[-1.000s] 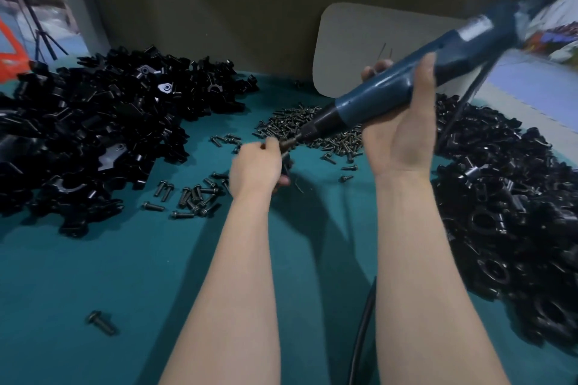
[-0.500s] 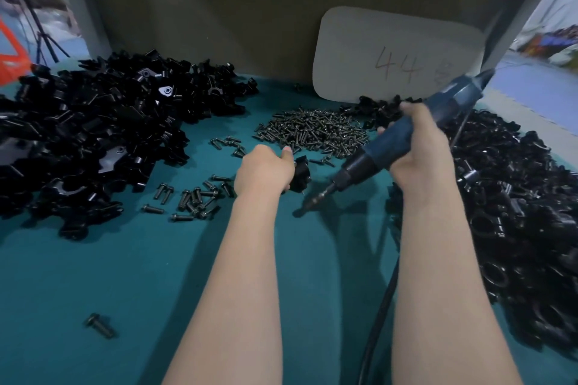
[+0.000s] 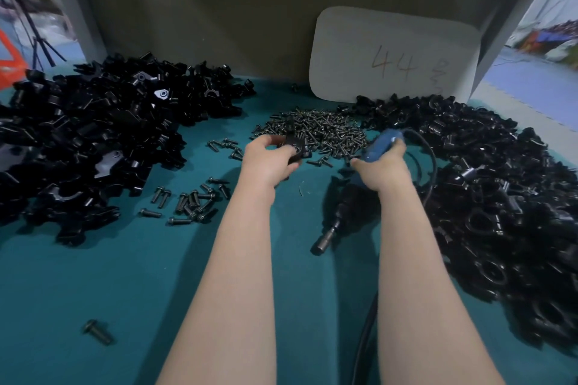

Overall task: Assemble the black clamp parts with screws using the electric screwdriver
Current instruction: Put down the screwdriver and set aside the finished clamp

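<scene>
Seemingly mid-batch, my left hand (image 3: 269, 162) pinches one small black plastic clamp part (image 3: 296, 147) beside the heap of dark metal screws (image 3: 325, 130), my right hand (image 3: 383, 167) grips the blue corded electric screwdriver (image 3: 380, 145) tip-down, and big piles of loose black parts (image 3: 93, 141) look left to do.

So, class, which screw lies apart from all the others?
The screw at bottom left, alone on the mat; the rest lie grouped farther back.

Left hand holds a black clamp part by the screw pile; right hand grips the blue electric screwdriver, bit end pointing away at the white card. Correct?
One thing is wrong: the head view shows the right hand gripping the blue electric screwdriver with its bit end pointing back toward the person. The rest holds.
</scene>
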Available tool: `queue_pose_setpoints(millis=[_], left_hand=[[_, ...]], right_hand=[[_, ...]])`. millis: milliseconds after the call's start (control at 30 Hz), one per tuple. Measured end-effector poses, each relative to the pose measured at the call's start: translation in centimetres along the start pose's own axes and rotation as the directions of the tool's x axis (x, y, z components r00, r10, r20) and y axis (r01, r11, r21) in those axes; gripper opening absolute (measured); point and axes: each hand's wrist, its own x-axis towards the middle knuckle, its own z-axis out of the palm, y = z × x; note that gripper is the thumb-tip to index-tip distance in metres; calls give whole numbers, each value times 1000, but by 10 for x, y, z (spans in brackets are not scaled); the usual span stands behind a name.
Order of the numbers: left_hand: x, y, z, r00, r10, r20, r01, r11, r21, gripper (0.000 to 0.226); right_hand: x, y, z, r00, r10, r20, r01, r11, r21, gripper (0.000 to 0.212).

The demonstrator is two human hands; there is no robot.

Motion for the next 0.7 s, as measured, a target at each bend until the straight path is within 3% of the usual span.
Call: queue_pose_setpoints(millis=[133, 233, 333, 400, 467, 567, 700], left_hand=[[-2, 1, 4, 996, 22, 85, -7, 983, -181, 15], [-2, 1, 7, 995, 52, 82, -36, 982, -184, 23], [-6, 0, 14, 996, 75, 45, -67, 986, -154, 22], [-9, 1, 21, 995, 99, -13, -100, 987, -126, 20], [-11, 1, 29, 982, 171, -82, -170, 985, 12, 20], [-23, 3, 47, 958, 271, -97, -255, 956, 147, 36], [-48, 7, 89, 943, 333, 20, -332, 930, 156, 24]], right_hand=[[-2, -2, 6, 1000, 4, -15, -7, 980, -199, 68], [-6, -8, 4, 990, -111, -85, 88, 967, -239, 48], [-16, -25, -2, 938, -329, -110, 320, 943, -91, 35], [-27, -37, -4, 907, -420, 5, 419, 906, 57, 29], [-35, -42, -5, 890, -444, 99, 430, 892, 140, 26], [-35, -38, -13, 902, -432, -22, 431, 897, 99, 21], [-33, -18, -51, 911, -357, -206, 360, 933, -23, 32]])
